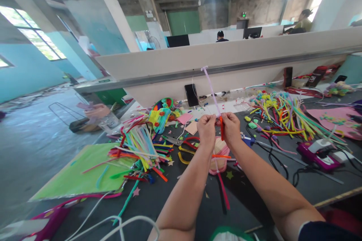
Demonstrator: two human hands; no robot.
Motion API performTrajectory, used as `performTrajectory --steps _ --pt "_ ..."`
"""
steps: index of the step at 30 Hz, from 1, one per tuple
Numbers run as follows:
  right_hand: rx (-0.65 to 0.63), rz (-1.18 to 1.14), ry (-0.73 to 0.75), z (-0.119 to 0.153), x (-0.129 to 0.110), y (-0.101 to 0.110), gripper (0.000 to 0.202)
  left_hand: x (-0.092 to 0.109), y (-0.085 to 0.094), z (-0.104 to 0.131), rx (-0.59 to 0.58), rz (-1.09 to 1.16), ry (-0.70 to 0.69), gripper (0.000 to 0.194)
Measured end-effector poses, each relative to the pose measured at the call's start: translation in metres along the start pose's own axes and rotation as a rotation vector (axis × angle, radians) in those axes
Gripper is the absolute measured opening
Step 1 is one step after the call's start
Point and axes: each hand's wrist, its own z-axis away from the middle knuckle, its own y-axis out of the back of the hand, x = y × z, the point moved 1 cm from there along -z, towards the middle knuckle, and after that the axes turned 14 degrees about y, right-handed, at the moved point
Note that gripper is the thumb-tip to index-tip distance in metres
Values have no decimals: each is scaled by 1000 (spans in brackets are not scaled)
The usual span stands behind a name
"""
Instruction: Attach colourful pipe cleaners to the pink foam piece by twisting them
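Note:
Both my hands are raised close together over the middle of the dark table. A lilac pipe cleaner (212, 90) rises from between them, its top bent into a small crosspiece. My left hand (207, 128) pinches its lower end. My right hand (231, 127) is closed at the same spot, with a short red-orange pipe cleaner (222, 130) hanging down between its fingers. Under my hands lies a pink-edged oval piece (222, 147), with a pink pipe cleaner (224, 192) below it. The exact grip of the fingertips is hidden.
Bundles of pipe cleaners lie left (141, 143) and right (285, 113). Scissors with yellow-and-dark handles (183, 156) sit beside my left forearm. A phone (191, 95) leans on the partition (169, 64). A purple power strip (319, 158) with cables is at right, a green sheet (82, 173) at left.

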Motion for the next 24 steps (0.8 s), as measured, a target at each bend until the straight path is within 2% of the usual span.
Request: performTrajectory --steps 4,11,18,24 --pt "11 -16 -3 -2 -1 1 19 -1 0 0 20 -62 -10 20" --pt "-82 16 -12 -9 -1 4 20 9 11 -10 -85 -215 20 25" --pt "-117 44 3 -5 5 4 18 25 20 -14 -43 -160 -82 21" --pt "-142 8 12 -1 8 2 21 18 21 -21 -23 -136 -105 17"
